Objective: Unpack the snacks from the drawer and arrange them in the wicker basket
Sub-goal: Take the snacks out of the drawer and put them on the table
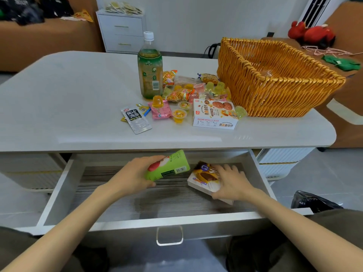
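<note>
Two hands down in the open drawer (59,191). Left hand (135,173) curled round a green carton (170,165), fingers beneath and thumb on top, carton tilted. Right hand (231,183) just right of it, fingers spread over a flat box (204,177) and thumb at its near edge, gripping. Beyond both hands, on the table (78,95): a sachet (135,119), jelly cups (178,114), small packets and a cookie box (214,114) in a loose pile. Farther, past the left hand, an upright bottle (150,71). Past the right hand, the basket (275,91), just beside the pile.
</note>
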Action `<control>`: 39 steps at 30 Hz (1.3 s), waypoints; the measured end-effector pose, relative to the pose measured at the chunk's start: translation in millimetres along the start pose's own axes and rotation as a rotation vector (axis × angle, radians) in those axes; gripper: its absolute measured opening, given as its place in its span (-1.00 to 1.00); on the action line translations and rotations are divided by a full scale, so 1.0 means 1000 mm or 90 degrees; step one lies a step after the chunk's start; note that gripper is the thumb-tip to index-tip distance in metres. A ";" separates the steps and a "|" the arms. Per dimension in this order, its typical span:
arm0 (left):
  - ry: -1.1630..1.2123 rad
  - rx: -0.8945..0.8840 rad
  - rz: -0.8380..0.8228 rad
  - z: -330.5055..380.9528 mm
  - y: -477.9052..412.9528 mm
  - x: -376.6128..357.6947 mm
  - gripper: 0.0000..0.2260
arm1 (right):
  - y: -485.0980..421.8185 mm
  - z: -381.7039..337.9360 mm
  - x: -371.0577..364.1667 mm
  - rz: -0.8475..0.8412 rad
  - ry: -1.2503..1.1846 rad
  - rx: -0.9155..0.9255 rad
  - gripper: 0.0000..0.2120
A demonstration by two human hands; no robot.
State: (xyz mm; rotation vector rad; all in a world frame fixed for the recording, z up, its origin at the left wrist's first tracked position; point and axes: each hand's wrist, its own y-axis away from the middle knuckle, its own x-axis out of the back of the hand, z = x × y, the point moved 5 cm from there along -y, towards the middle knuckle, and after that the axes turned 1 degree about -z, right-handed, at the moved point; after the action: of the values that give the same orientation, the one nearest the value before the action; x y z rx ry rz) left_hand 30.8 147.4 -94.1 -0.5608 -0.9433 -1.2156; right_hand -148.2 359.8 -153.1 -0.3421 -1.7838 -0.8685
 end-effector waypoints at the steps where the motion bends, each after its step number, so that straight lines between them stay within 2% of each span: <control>1: 0.007 -0.016 0.017 0.007 0.003 0.008 -0.28 | 0.006 -0.007 0.010 0.013 -0.015 0.032 -0.07; 4: 0.021 -0.038 0.080 0.024 0.011 0.040 -0.30 | 0.031 -0.022 0.051 0.054 -0.085 0.110 -0.13; 8: -0.013 -0.038 0.138 0.028 0.003 0.084 -0.32 | 0.058 -0.025 0.103 0.100 -0.176 0.140 -0.27; 13: -0.088 0.012 0.108 0.020 -0.031 0.090 -0.31 | 0.069 -0.026 0.118 0.041 -0.224 0.202 -0.41; 16: -0.091 0.026 0.100 0.013 -0.047 0.092 -0.31 | 0.070 -0.031 0.137 0.084 -0.297 0.237 -0.45; 20: -0.089 0.029 0.138 0.013 -0.066 0.097 -0.34 | 0.039 -0.028 0.153 0.203 -0.163 0.228 -0.46; 28: -0.135 0.026 0.207 0.017 -0.081 0.086 -0.39 | -0.016 -0.035 0.138 0.271 0.047 0.189 -0.52; 37: -0.246 0.115 0.175 0.015 -0.132 0.096 -0.39 | -0.063 -0.041 0.158 0.332 0.007 0.213 -0.53; 39: -0.245 0.122 0.171 0.015 -0.144 0.096 -0.40 | -0.074 -0.039 0.163 0.343 -0.024 0.206 -0.58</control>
State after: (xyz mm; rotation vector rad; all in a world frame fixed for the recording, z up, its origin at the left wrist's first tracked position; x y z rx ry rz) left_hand -104.5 66.7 -21.5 -0.7565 -1.2492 -0.7794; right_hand -228.8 253.2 -28.5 -0.5910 -1.7103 -0.1917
